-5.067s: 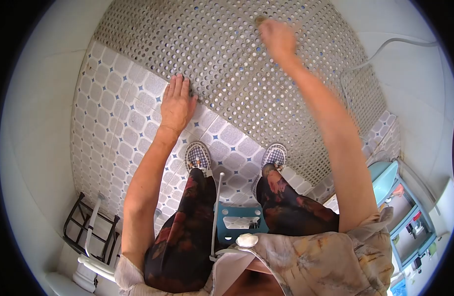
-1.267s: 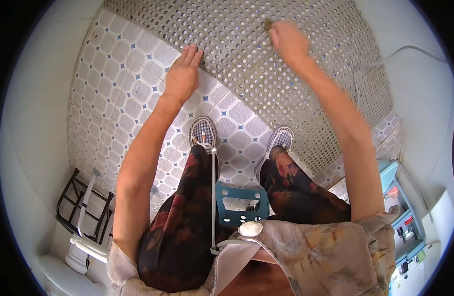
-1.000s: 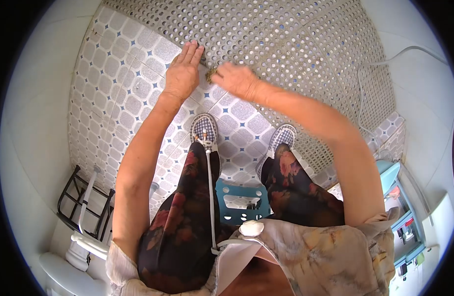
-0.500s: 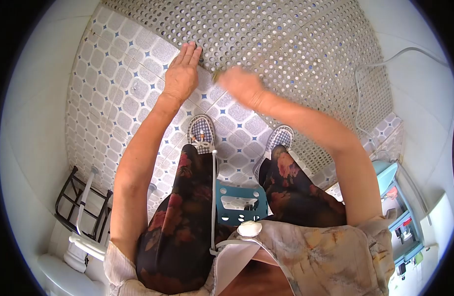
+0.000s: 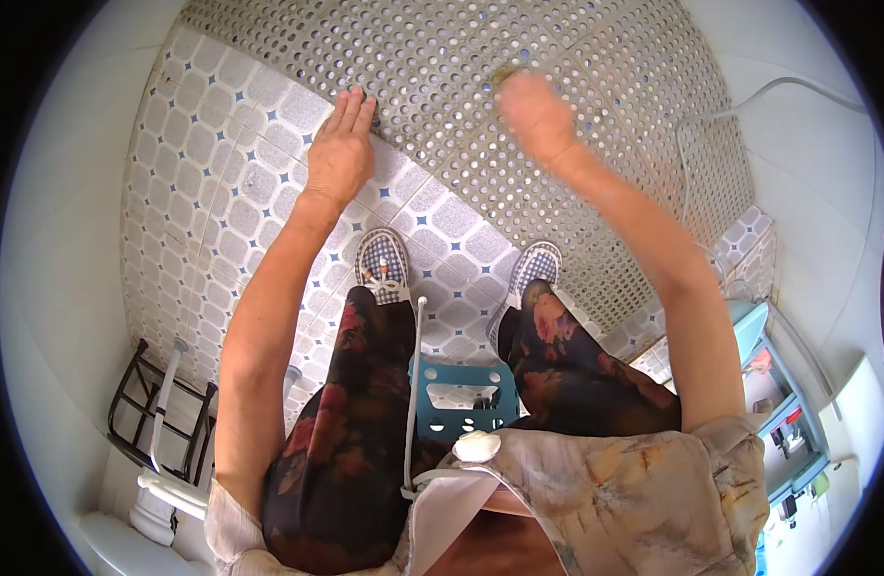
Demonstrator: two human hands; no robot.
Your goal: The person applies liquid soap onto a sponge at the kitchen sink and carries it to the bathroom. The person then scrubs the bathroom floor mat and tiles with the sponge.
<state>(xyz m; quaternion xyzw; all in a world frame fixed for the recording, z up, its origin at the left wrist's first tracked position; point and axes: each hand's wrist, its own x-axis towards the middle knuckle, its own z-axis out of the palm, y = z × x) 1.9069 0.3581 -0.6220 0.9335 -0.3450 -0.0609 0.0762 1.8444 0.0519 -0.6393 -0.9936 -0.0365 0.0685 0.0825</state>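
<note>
My left hand point(image 5: 341, 149) lies flat at the edge of the perforated grey mat point(image 5: 442, 86), fingers stretched out and partly over the mat's border. The patterned floor tiles point(image 5: 259, 182) are under its palm side. My right hand point(image 5: 536, 113), smeared by motion, is closed over the mat, further out and to the right. A small greenish-brown scrubber point(image 5: 502, 75) shows at its fingertips, against the mat's surface; the rest of it is hidden by the hand.
Two checked shoes point(image 5: 382, 257) stand on the tiles, with a teal perforated stool point(image 5: 466, 401) between my legs. A black metal rack point(image 5: 158, 408) is at lower left, a blue shelf point(image 5: 797, 422) at lower right. A grey hose point(image 5: 797, 82) runs along the right wall.
My right hand has moved with the scrubber from beside my left hand, away and to the right across the mat. My left hand stays flat at the mat's edge.
</note>
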